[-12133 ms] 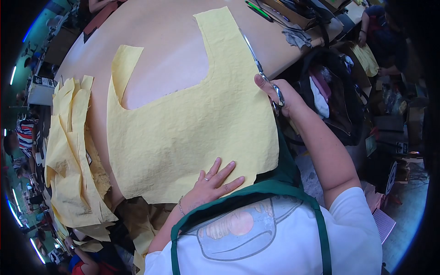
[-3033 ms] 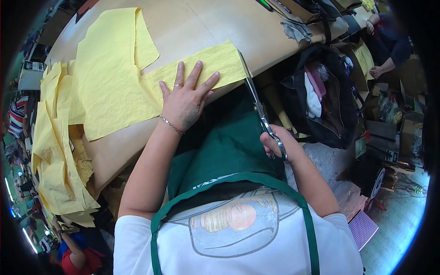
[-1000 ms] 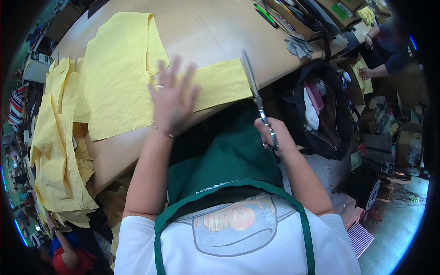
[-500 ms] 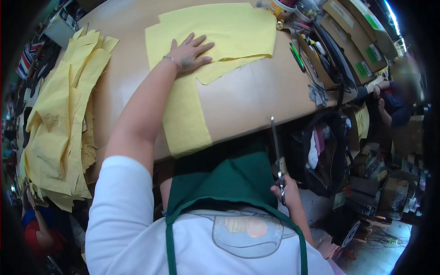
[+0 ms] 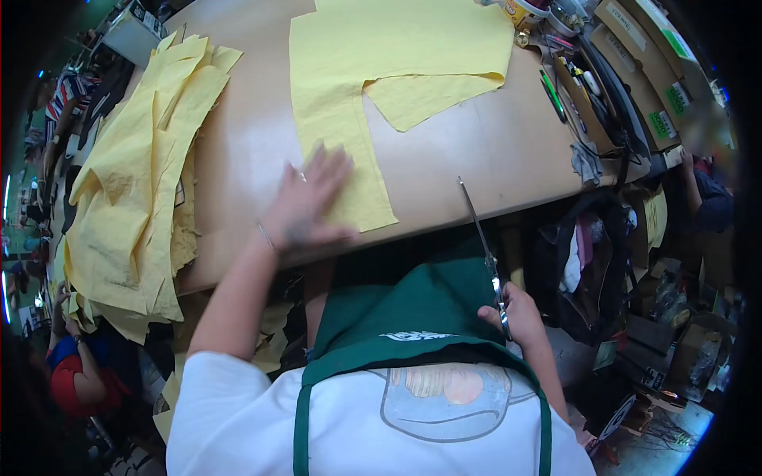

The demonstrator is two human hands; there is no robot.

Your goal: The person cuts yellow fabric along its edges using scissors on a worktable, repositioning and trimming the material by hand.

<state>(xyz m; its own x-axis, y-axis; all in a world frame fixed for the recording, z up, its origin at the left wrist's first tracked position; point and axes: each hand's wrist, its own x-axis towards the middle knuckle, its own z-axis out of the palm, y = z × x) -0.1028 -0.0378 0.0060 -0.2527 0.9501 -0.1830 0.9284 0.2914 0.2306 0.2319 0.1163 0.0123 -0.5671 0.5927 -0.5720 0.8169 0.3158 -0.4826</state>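
Note:
A yellow cloth-like sheet (image 5: pixel 397 47) lies flat on the table, with a strip running down to the front edge and a loose flap (image 5: pixel 432 97) at its right. My left hand (image 5: pixel 311 198), a little blurred, is over the left side of that strip with its fingers stretched out and nothing in them. I cannot tell whether it touches the sheet. Low at the right, beyond the table edge, my right hand (image 5: pixel 520 316) grips long metal scissors (image 5: pixel 490 258) by the handles. Their blades point up and away over the table's front edge and look closed.
On the left of the table (image 5: pixel 254 159) is a heap of yellow pieces (image 5: pixel 127 182). Pens (image 5: pixel 553 95), cardboard boxes (image 5: pixel 635 63) and tubs (image 5: pixel 525 12) stand at the right back. A dark open bag (image 5: pixel 587 270) hangs below the right edge. Other people are at both sides.
My left hand has moved from the upper part of the sheet down towards the table's front edge. The strip's lower end now lies on the tabletop rather than over the edge. The scissors remain in my right hand.

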